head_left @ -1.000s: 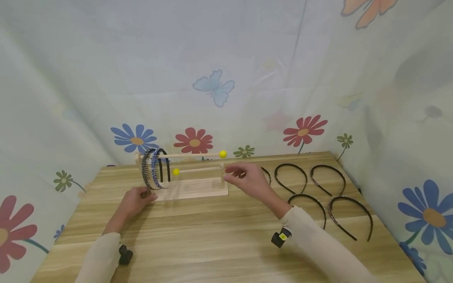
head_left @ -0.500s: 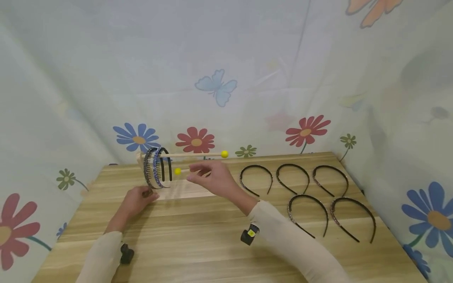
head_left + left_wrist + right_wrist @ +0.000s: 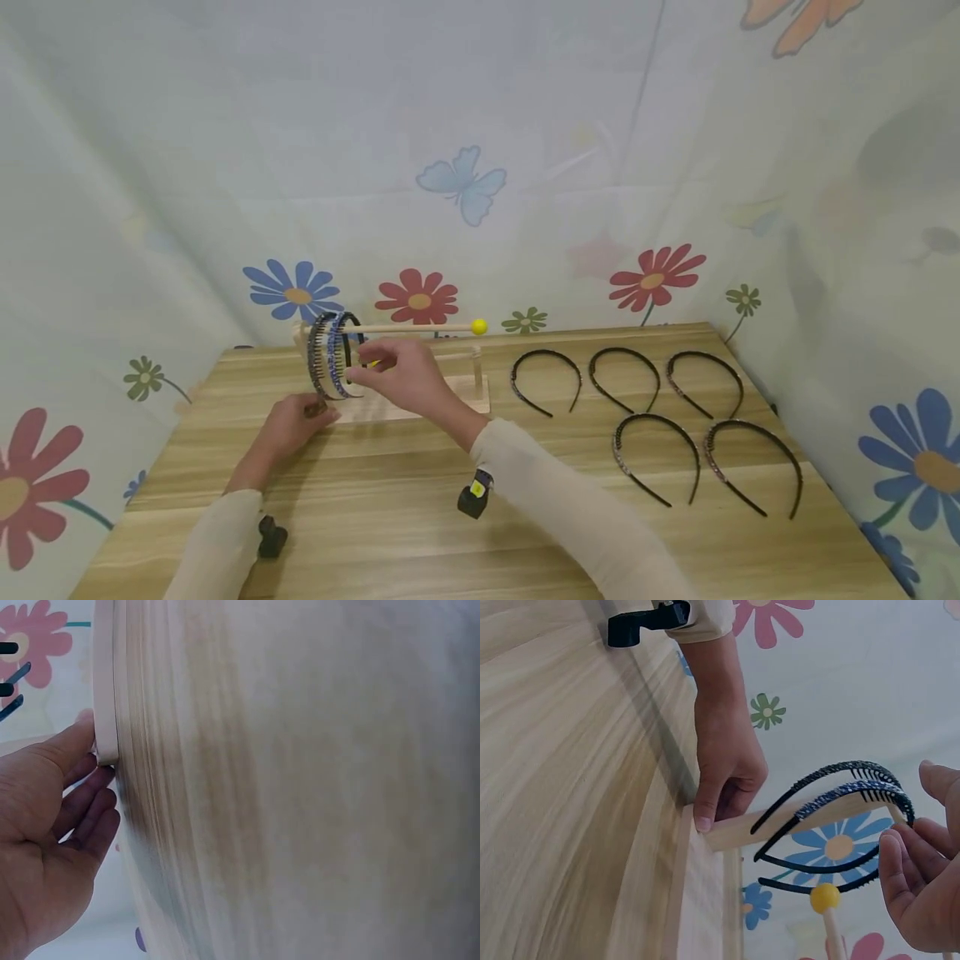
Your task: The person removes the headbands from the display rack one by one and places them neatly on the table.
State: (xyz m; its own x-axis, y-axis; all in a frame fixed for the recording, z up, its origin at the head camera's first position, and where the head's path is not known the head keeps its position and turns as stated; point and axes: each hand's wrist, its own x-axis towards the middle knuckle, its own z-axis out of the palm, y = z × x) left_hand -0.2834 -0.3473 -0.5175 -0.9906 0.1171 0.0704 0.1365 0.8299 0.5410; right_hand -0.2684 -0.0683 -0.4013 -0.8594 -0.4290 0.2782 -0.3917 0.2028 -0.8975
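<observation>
A wooden headband stand [image 3: 412, 328] has rods tipped with yellow balls [image 3: 479, 327]. A black-beaded headband [image 3: 832, 774] and a blue-beaded headband [image 3: 840, 799], both with comb teeth, hang together at its left end. My left hand [image 3: 292, 423] pinches the left end of the stand's base [image 3: 105, 690], thumb against the top. Beside the hanging headbands is my right hand [image 3: 405, 375], with loosely bent fingers [image 3: 911, 862] right at the blue-beaded one. No object shows within its grasp. In the head view it covers part of the lower rod.
Several dark headbands lie on the wood-grain table [image 3: 420, 517] at the right, among them a back-row headband [image 3: 546, 353] nearest the stand and a front-row headband [image 3: 753, 423]. A flower-printed cloth [image 3: 465, 100] hangs behind the table.
My right hand has moved left from the stand's right end, along the lower rod, to the hanging headbands. The left hand stays on the base.
</observation>
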